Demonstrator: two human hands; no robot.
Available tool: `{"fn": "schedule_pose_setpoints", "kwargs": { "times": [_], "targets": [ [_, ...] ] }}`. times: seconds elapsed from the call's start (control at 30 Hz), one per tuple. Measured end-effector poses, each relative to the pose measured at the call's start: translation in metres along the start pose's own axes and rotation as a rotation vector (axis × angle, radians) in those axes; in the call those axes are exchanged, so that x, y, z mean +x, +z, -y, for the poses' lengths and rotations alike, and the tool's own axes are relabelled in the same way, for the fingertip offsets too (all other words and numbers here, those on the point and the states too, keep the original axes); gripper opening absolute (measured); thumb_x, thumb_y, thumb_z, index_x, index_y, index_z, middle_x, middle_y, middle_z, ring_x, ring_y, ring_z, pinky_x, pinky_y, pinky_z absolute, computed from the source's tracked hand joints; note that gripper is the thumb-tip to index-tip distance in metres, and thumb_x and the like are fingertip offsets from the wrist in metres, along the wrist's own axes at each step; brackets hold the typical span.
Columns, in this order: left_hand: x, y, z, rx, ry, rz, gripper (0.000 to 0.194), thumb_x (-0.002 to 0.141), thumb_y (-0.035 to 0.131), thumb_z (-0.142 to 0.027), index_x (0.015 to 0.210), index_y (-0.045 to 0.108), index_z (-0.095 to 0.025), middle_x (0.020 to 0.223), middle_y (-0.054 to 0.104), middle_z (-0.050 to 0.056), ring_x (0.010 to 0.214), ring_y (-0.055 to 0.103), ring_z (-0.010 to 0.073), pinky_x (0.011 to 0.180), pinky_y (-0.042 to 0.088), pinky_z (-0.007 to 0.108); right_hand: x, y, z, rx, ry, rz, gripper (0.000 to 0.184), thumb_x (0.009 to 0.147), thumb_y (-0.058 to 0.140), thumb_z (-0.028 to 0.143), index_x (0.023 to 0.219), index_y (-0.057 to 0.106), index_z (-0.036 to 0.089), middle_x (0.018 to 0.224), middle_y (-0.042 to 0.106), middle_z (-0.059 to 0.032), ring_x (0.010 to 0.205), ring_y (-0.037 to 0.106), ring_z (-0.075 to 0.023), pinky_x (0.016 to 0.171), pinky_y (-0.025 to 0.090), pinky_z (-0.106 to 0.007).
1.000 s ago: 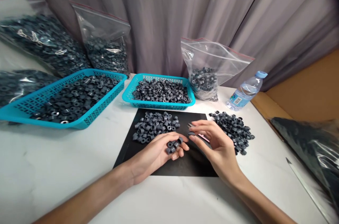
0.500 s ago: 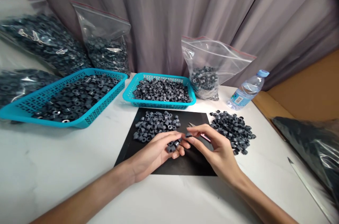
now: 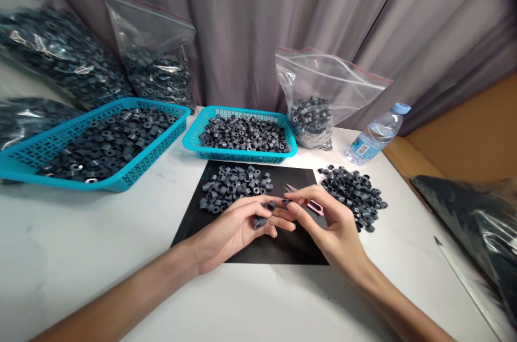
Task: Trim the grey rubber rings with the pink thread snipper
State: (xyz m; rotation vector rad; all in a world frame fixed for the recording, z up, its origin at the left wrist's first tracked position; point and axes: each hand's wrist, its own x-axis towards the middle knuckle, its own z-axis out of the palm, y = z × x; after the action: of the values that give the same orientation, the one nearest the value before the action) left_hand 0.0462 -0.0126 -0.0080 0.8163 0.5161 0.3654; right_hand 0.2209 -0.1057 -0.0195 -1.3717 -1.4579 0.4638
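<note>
Left hand [image 3: 238, 223]: palm up, half-curled, holding a few gray collars [image 3: 259, 222] against the fingers. One more collar [image 3: 271, 206] sits up by the thumb tip; exact count unclear, fingers hide some. Right hand [image 3: 335, 218]: thumb and index pinched on a single dark piece [image 3: 286, 201], just beside the left fingertips. Piece is too small to tell whether it's whole.

Both hands are over the black mat [image 3: 278, 250] on the white counter [image 3: 100, 245]. Left pile [image 3: 234, 188] of collars is on the mat, just beyond the left hand. Right pile [image 3: 355, 196] is on the counter beyond the right hand, off the mat's right edge. Pink-handled snips [image 3: 315, 207] lie on the mat, partly behind the right hand, tips pointing left and away.

Behind the mat: middle basket [image 3: 240, 156], blue, loaded with collars. Left basket [image 3: 81, 185], same color, larger in view, also loaded. Zip bag [image 3: 311, 116] with collars in the bottom stands right of the middle basket; water bottle [image 3: 374, 140] right of that, tilted in view. More filled bags [image 3: 159, 72] at back left. Gray curtain [image 3: 238, 24] behind everything.
</note>
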Motion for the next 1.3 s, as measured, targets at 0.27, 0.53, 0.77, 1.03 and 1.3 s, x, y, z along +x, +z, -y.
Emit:
{"fn": "schedule_pose_setpoints", "kwargs": {
  "times": [0.27, 0.53, 0.77, 1.03, 1.3],
  "targets": [
    [-0.0036, 0.0037, -0.0039, -0.069, -0.072, 0.097, 0.035, 0.08, 0.047, -0.005, 0.104, 0.072, -0.009, 0.097, 0.074, 0.013, 0.091, 0.068, 0.0203, 0.071, 0.044, 0.025, 0.0004, -0.0003, 0.0009, -0.021, -0.023, -0.049, 0.012, 0.096, 0.061, 0.028, 0.102, 0.071, 0.025, 0.097, 0.071, -0.005, 0.088, 0.062, -0.0207, 0.077, 0.048, -0.036],
    [-0.002, 0.0039, -0.0053, -0.117, -0.102, 0.068, 0.038, 0.077, 0.047, -0.007, 0.105, 0.072, -0.006, 0.091, 0.073, 0.013, 0.077, 0.064, 0.0163, 0.063, 0.04, 0.023, 0.0008, -0.0034, -0.0015, -0.053, -0.054, -0.012, 0.01, 0.095, 0.062, 0.026, 0.101, 0.07, 0.025, 0.097, 0.071, -0.0033, 0.09, 0.062, -0.0197, 0.078, 0.048, -0.034],
    [-0.0036, 0.0054, -0.0068, -0.056, -0.09, 0.049, 0.038, 0.074, 0.048, -0.001, 0.1, 0.075, -0.009, 0.088, 0.072, 0.009, 0.075, 0.063, 0.0142, 0.061, 0.04, 0.021, 0.0031, -0.0066, 0.0014, -0.055, -0.185, 0.002, 0.012, 0.094, 0.063, 0.022, 0.102, 0.071, 0.025, 0.09, 0.072, -0.0033, 0.085, 0.062, -0.02, 0.073, 0.049, -0.035],
    [-0.0029, 0.0012, -0.0058, -0.075, -0.104, 0.049, 0.035, 0.071, 0.045, -0.002, 0.09, 0.074, -0.01, 0.083, 0.072, 0.008, 0.077, 0.065, 0.0159, 0.07, 0.045, 0.023, 0.0011, -0.0069, 0.0017, -0.074, -0.244, 0.072, 0.018, 0.093, 0.063, 0.018, 0.107, 0.072, 0.026, 0.093, 0.071, -0.0045, 0.086, 0.062, -0.0206, 0.077, 0.051, -0.038],
    [-0.0013, 0.0012, -0.0056, -0.09, -0.104, 0.042, 0.03, 0.079, 0.047, -0.008, 0.096, 0.071, -0.008, 0.086, 0.072, 0.011, 0.081, 0.067, 0.0193, 0.077, 0.049, 0.028, 0.0008, -0.0045, 0.0003, -0.136, -0.278, 0.147, 0.025, 0.095, 0.058, 0.016, 0.116, 0.07, 0.026, 0.096, 0.068, -0.0057, 0.092, 0.061, -0.0212, 0.081, 0.051, -0.038]
  ]
}}
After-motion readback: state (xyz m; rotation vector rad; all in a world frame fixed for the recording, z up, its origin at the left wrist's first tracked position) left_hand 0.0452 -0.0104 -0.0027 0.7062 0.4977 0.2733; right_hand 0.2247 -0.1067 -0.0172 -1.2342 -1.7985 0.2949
